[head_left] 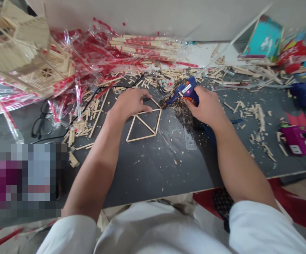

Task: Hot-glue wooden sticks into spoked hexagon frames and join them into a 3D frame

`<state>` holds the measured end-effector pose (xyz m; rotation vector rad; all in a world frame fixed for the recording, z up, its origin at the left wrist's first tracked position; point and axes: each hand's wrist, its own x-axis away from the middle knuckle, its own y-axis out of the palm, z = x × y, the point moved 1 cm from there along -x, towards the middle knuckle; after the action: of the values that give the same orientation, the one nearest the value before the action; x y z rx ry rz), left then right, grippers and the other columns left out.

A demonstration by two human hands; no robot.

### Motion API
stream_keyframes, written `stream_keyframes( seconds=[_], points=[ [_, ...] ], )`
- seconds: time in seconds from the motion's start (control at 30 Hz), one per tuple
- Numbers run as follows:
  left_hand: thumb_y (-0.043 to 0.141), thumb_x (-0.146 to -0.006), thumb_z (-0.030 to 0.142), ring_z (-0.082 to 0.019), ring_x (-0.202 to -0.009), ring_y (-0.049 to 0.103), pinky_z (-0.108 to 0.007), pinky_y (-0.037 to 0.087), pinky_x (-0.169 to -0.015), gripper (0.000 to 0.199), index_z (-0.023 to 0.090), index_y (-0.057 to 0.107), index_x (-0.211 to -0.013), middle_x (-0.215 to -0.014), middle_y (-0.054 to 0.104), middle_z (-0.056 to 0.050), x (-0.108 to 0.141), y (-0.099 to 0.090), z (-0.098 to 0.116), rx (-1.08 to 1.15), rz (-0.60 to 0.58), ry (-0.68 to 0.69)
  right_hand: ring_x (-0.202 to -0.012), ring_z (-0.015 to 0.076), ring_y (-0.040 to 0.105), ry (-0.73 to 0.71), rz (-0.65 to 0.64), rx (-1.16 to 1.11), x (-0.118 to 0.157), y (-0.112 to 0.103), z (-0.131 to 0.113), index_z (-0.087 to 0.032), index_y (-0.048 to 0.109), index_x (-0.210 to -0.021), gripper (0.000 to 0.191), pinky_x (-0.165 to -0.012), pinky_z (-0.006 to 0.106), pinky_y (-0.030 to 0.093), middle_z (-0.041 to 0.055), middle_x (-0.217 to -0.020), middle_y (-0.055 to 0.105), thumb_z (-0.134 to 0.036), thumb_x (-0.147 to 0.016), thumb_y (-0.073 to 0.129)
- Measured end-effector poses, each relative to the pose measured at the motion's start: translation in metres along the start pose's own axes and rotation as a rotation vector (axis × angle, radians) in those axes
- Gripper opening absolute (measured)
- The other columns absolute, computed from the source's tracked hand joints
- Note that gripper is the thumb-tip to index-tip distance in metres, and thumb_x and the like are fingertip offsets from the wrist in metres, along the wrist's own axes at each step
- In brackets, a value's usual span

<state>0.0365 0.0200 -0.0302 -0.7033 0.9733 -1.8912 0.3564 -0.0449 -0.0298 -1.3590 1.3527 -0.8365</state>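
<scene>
Head view: the right hand (208,107) grips a glue gun (187,92) at a corner of the stick frame (145,124) on the desk (147,169), likely bonding a joint, which next calls for steadiness from the left hand (131,102), thumb and forefinger parted.

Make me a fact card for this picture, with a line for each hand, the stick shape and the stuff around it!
Left hand: the left hand touches the stick frame
Right hand: the right hand holds a blue glue gun
Glue gun tip: at a corner of the frame; touching or not, I can't tell
Stick shape: flat on the dark table
Behind: red-and-clear wrappers
Far right: purple box
</scene>
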Motion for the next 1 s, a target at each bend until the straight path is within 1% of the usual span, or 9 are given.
stream_keyframes(
  seconds=[0.13, 0.3, 0.57, 0.67, 0.87, 1.0],
  points=[
    [0.1, -0.082, 0.039, -0.024, -0.089, 0.069, -0.035, 0.043, -0.08, 0.056, 0.026, 0.086, -0.134, -0.088, 0.076, -0.002, 0.0005, -0.0002, 0.0008, 0.012, -0.001, 0.004, -0.114, 0.0437, 0.072, -0.005, -0.008, -0.006, 0.0002, -0.0005, 0.0009, -0.023, 0.065, -0.124, 0.024, -0.1, 0.059, 0.058, 0.019, -0.118, 0.075, -0.037, -0.104, 0.067],
    [0.1, -0.082, 0.039, -0.024, -0.087, 0.068, -0.036, 0.042, -0.079, 0.056, 0.025, 0.086, -0.134, -0.089, 0.076, -0.003, 0.0006, -0.0016, 0.002, 0.01, -0.013, -0.007, -0.115, 0.0429, 0.072, -0.017, 0.011, -0.02, 0.0005, -0.0008, 0.0019, -0.024, 0.066, -0.13, 0.03, -0.101, 0.058, 0.059, 0.0181, -0.117, 0.076, -0.043, -0.106, 0.066],
    [0.099, -0.082, 0.042, -0.026, -0.091, 0.07, -0.037, 0.046, -0.084, 0.055, 0.028, 0.086, -0.133, -0.089, 0.076, -0.003, 0.0005, 0.0012, -0.0006, 0.025, 0.001, -0.007, -0.116, 0.0425, 0.072, -0.001, 0.01, -0.01, 0.0008, -0.0037, -0.0023, -0.025, 0.067, -0.13, 0.031, -0.102, 0.059, 0.059, 0.0181, -0.118, 0.077, -0.043, -0.106, 0.064],
    [0.1, -0.082, 0.041, -0.026, -0.092, 0.07, -0.037, 0.046, -0.085, 0.055, 0.027, 0.086, -0.134, -0.091, 0.077, -0.004, 0.0006, 0.0008, 0.0, 0.019, -0.002, -0.01, -0.116, 0.0422, 0.071, 0.003, 0.013, -0.01, 0.0006, -0.0044, -0.0024, -0.025, 0.067, -0.129, 0.03, -0.101, 0.058, 0.059, 0.0178, -0.117, 0.077, -0.045, -0.107, 0.064],
    [0.099, -0.082, 0.042, -0.026, -0.091, 0.07, -0.037, 0.045, -0.083, 0.055, 0.027, 0.086, -0.133, -0.086, 0.075, -0.003, 0.0006, -0.0006, 0.0006, 0.027, -0.016, -0.009, -0.116, 0.0428, 0.072, 0.014, 0.005, -0.007, 0.0002, -0.0044, -0.0014, -0.025, 0.066, -0.124, 0.025, -0.101, 0.059, 0.059, 0.0189, -0.121, 0.076, -0.044, -0.108, 0.064],
    [0.098, -0.082, 0.04, -0.027, -0.095, 0.07, -0.037, 0.046, -0.085, 0.056, 0.026, 0.085, -0.134, -0.09, 0.076, -0.004, 0.0008, -0.001, 0.0008, 0.016, -0.016, -0.007, -0.116, 0.0428, 0.072, 0.022, 0.023, -0.021, 0.0008, -0.0028, -0.0005, -0.025, 0.066, -0.127, 0.028, -0.101, 0.058, 0.059, 0.0189, -0.12, 0.076, -0.045, -0.107, 0.066]
  ],
)
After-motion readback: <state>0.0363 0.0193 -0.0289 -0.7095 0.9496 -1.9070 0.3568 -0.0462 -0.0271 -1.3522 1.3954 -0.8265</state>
